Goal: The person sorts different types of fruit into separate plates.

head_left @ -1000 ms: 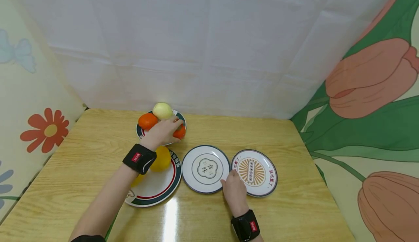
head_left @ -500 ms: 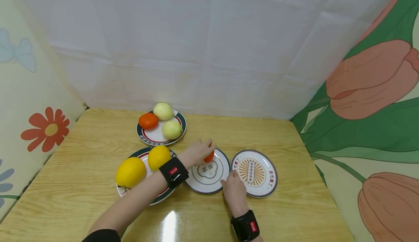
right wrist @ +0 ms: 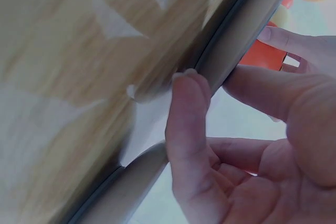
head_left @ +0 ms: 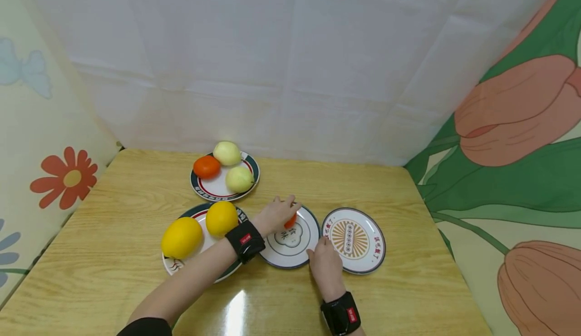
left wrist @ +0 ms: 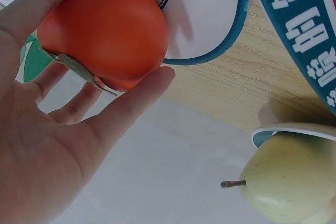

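- The left hand (head_left: 276, 214) has its fingers and thumb curled round a small orange-red persimmon (left wrist: 107, 27), held low over the far edge of the white plate with the blue rim (head_left: 290, 236); from the head view I cannot tell whether the fruit touches the plate yet
- The persimmon looks smooth and glossy, so I would judge it light but a little slippery; its round body fits the palm, and the sides are the place to hold it, not the dry leafy cap (left wrist: 73, 65) that sticks out underneath
- If it is real fruit the skin would bruise under a hard squeeze; the even shine makes me think it may be a plastic model
- The right hand (head_left: 324, 268) pinches the near rim of that same plate, thumb on one side and fingers on the other, close to where it meets the sunburst plate (head_left: 354, 239)
- The plate looks stiff and hard, likely to slide on the glossy wooden table (head_left: 399, 290)
- Most of the persimmon is hidden behind the left fingers in the head view
- The right wrist view is blurred, and the pear (left wrist: 286, 179) in the left wrist view is cut off by the frame edge
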### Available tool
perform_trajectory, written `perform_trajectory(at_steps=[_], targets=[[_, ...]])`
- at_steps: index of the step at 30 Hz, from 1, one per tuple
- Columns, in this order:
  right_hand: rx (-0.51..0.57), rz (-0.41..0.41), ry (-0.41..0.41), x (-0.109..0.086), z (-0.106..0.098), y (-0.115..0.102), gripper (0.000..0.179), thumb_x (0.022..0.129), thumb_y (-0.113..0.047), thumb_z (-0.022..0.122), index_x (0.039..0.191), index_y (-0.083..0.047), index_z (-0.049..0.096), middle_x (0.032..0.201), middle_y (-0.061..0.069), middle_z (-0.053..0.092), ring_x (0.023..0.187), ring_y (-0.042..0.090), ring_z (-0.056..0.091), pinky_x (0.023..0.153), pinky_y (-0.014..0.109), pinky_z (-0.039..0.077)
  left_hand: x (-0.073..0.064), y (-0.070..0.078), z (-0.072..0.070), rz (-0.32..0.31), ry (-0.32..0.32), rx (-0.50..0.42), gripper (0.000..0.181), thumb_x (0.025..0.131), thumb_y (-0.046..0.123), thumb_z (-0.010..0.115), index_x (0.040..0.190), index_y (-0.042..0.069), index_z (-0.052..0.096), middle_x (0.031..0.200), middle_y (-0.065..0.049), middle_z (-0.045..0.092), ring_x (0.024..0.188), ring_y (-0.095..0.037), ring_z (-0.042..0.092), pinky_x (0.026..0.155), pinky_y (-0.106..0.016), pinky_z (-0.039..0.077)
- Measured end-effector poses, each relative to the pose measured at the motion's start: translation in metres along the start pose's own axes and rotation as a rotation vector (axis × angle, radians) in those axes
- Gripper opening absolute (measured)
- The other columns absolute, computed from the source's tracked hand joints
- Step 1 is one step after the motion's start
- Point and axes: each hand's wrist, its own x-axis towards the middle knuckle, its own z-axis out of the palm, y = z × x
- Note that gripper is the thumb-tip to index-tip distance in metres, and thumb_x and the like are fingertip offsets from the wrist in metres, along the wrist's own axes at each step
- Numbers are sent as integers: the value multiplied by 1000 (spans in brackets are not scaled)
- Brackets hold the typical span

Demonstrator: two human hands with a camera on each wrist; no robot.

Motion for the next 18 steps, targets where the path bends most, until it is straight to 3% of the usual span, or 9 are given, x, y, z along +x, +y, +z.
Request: perform_trajectory(at_steps=[6,11,14,18], targets=[[-12,8,9,1,1,1,51,80,-21,75,112,16,59,104,25,65,77,31,67,61,36,56,1,1,-1,0,2,31,72,80,21,76,143,15,41,146,-17,40,112,-40,57,89,-41,55],[-13,17,-1,1,3,1,52,80,-22,75,113,15,58,106,25,65,78,31,68,62,36,57,-1,-5,-9,-13,-50,-120,70,83,28,73,143,12,42,147,-18,39,117,-38,55,97,-44,49],[-5,9,0,1,4,1,52,80,-22,75,114,15,58,107,26,64,79,32,67,63,37,57,-3,-16,-19,-9,-70,-233,66,85,33,70,141,10,43,146,-18,41,119,-35,54,99,-45,47],[-10,-4,9,0,4,1,52,80,-21,74,113,15,58,106,26,64,77,32,67,61,37,56,-11,-44,-46,-16,0,-241,58,90,37,63,138,8,46,141,-18,47,119,-34,55,97,-47,48]])
